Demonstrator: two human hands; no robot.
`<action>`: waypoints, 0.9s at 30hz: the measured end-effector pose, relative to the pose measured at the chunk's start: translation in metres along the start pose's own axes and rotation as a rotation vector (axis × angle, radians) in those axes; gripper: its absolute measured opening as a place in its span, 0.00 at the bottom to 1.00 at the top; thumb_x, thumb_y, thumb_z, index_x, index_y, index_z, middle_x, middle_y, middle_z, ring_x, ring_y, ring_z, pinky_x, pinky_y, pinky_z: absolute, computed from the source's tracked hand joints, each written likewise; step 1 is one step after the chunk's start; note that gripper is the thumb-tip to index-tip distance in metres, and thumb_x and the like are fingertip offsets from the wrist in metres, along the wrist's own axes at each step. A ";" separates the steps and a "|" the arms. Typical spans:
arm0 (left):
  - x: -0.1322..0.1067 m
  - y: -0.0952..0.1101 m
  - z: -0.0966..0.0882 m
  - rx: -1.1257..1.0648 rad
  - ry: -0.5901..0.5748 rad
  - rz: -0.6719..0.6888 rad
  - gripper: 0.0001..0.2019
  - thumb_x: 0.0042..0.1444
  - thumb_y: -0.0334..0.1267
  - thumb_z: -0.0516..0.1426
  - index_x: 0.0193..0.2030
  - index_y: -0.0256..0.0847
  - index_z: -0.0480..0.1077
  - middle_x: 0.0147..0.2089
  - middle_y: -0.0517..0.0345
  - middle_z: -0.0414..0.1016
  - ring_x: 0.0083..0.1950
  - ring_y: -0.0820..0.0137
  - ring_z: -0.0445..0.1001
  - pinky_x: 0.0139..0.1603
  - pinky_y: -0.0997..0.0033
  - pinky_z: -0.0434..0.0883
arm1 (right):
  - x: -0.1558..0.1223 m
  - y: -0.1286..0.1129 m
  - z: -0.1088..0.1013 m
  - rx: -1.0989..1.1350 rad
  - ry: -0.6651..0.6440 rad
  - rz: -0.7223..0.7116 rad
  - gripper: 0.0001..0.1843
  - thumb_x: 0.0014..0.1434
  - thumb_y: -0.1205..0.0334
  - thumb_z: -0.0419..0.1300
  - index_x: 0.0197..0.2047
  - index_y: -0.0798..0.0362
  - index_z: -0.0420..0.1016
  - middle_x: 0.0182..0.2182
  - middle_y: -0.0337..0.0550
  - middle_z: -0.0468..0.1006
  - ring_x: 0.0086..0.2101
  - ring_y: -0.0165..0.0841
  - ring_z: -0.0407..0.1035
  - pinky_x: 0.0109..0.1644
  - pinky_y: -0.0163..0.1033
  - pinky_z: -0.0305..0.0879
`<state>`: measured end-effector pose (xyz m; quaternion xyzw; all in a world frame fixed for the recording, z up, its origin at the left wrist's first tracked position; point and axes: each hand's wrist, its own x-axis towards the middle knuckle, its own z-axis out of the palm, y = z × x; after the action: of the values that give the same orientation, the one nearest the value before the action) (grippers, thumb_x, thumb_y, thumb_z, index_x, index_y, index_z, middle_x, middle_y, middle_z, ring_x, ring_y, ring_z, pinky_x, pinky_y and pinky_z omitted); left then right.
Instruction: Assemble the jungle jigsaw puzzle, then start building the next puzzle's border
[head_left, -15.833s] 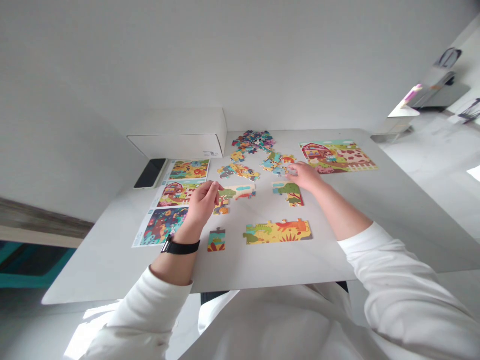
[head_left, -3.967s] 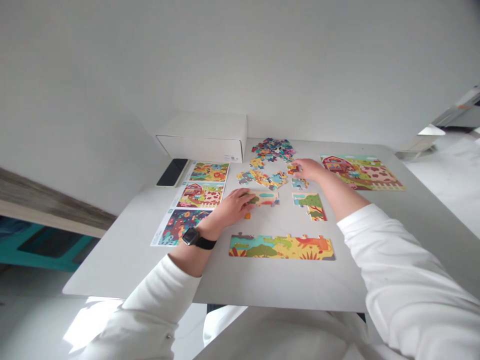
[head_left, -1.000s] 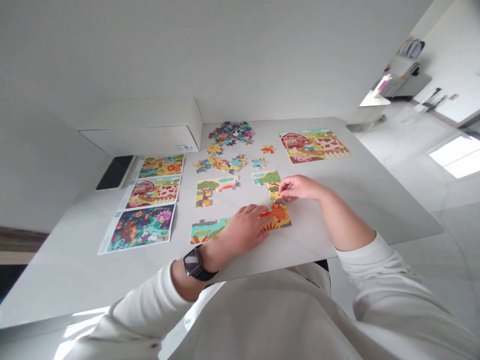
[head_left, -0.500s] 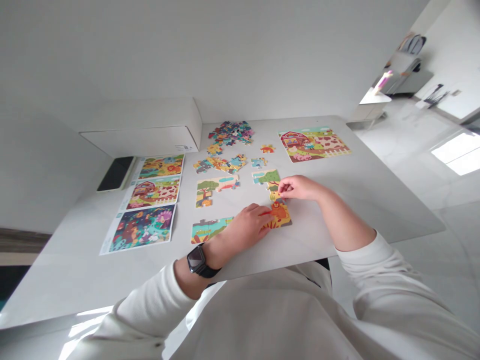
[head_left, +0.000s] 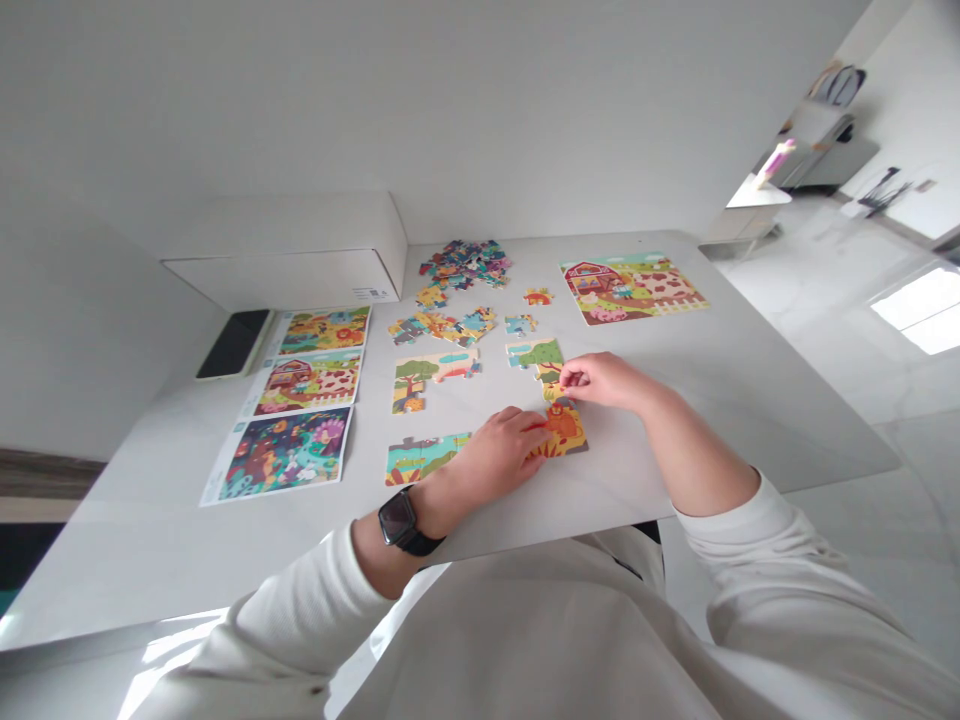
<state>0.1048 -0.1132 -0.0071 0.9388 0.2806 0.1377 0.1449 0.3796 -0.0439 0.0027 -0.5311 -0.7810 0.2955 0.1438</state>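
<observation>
Your left hand (head_left: 496,452) rests palm down at lower centre, relaxed and not closed, its fingertips on a yellow jigsaw section (head_left: 566,435) showing an orange animal. A teal puzzle section (head_left: 420,458) lies just left of that hand. Your right hand (head_left: 606,382), reaching in from the lower right, has its fingers pinched together at the bottom of a green-tree puzzle section (head_left: 544,355); you cannot tell whether they grip a piece.

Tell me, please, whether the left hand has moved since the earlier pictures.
Yes: the left hand has moved toward the person and away from the printed picture sheets, and now rests on the long puzzle strip.
</observation>
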 end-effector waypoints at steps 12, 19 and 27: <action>0.000 -0.001 0.004 0.000 -0.002 -0.018 0.16 0.72 0.39 0.59 0.62 0.43 0.79 0.65 0.46 0.78 0.61 0.56 0.75 0.65 0.53 0.76 | 0.000 0.001 -0.001 -0.218 0.125 -0.103 0.19 0.57 0.67 0.75 0.52 0.47 0.86 0.50 0.47 0.83 0.45 0.40 0.79 0.53 0.42 0.73; 0.000 0.002 0.010 0.081 -0.028 -0.023 0.23 0.71 0.38 0.58 0.70 0.46 0.75 0.77 0.50 0.69 0.67 0.51 0.70 0.70 0.46 0.71 | 0.000 0.001 -0.001 -0.112 0.057 -0.057 0.20 0.58 0.70 0.73 0.54 0.49 0.87 0.50 0.47 0.84 0.39 0.35 0.81 0.49 0.38 0.75; 0.003 0.002 0.011 0.039 -0.029 -0.017 0.25 0.70 0.36 0.55 0.72 0.43 0.73 0.75 0.48 0.72 0.68 0.50 0.70 0.71 0.44 0.71 | 0.001 0.000 0.000 -0.030 0.063 -0.009 0.22 0.62 0.75 0.64 0.55 0.46 0.86 0.45 0.41 0.89 0.39 0.35 0.82 0.52 0.39 0.75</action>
<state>0.1119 -0.1154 -0.0158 0.9408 0.2893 0.1175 0.1316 0.3789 -0.0432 0.0022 -0.5388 -0.7828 0.2660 0.1617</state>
